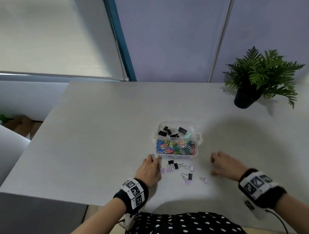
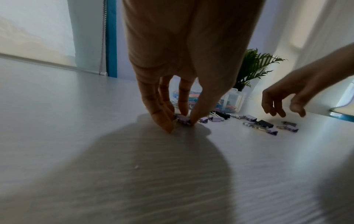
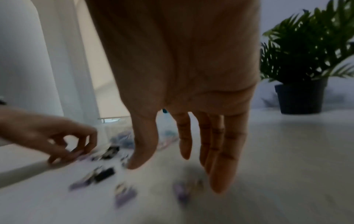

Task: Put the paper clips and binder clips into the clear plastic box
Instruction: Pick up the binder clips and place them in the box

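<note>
1. While the left hand [image 2: 184,63] works at the near-left end of the loose clips, its thumb and fingertips [image 2: 193,119] pinch a purple clip [image 2: 182,117] that lies on the table [image 1: 96,132]. The low, closed-in grip suits a small, flat thing that has to be raised off the surface before it can be carried.
2. The right hand [image 1: 224,164] hovers above the table to the right of the loose clips, fingers spread and slack, holding nothing. It looks placed to take a clip from that side, perhaps the purple one [image 1: 204,179] nearest it, so that both hands can clear the row from opposite ends.
3. The box [image 1: 199,137] stands open just beyond the loose clips, within easy reach of both hands, which keeps each carry short.
4. The box has at least two compartments. The near one holds a dense heap of coloured paper clips [image 1: 176,146]. The far one holds several black binder clips [image 1: 171,131] and a pale green thing I cannot identify.
5. Binder clips [image 1: 179,170], some black and some purple, are on the table between the box and the person. No paper clips show outside the box.
6. By this layout the paper clips appear done and a good share of the binder clips remains.
7. A potted plant [image 1: 257,78] stands at the far right, well apart from the work.
</note>
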`<state>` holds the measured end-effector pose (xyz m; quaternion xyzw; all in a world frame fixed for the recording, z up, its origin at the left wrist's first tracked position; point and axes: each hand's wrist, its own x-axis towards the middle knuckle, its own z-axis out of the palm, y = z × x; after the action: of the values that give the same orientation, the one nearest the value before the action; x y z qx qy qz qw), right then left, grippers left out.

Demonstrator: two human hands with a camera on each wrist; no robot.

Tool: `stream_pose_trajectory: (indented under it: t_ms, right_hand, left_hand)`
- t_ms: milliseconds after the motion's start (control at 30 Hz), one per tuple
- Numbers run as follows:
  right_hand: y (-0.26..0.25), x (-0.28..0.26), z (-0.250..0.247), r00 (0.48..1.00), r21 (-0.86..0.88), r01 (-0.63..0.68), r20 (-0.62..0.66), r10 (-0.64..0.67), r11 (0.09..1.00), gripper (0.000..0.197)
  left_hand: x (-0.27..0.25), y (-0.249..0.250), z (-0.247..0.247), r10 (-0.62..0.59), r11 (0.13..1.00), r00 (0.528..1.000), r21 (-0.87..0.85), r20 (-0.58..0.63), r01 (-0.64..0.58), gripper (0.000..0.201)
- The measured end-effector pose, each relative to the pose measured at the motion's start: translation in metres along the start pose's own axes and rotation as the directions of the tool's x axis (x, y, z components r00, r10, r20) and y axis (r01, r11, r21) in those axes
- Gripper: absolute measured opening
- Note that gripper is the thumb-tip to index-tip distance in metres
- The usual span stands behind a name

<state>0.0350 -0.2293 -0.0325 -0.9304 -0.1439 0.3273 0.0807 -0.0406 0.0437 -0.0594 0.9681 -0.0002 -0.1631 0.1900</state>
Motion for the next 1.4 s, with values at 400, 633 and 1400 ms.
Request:
stream_pose_trajectory:
  t_ms: [400,633,1400]
  right_hand:
    - [-0.025,0.001,0.051,0.971,0.118,0.206,-0.15,-0.188,0.971,0.026]
    - [-0.019,0.003,0.051,0.946,0.056,0.294,-0.156,-0.283,0.954,0.015]
    - [-0.066,0.092,-0.061,0.96,0.513,0.175,-0.28,-0.029,0.84,0.018]
  left_hand:
    - [-0.002,-0.002,-0.003,-0.026,0.998,0.997,0.062,0.077,0.022,0.035]
    - [0.0,-0.016,-0.005,-0.013,0.998,0.996,0.067,0.093,0.006,0.039]
    - [0.103,0.035,-0.086,-0.039,0.97,0.996,-0.242,-0.085,0.017,0.014]
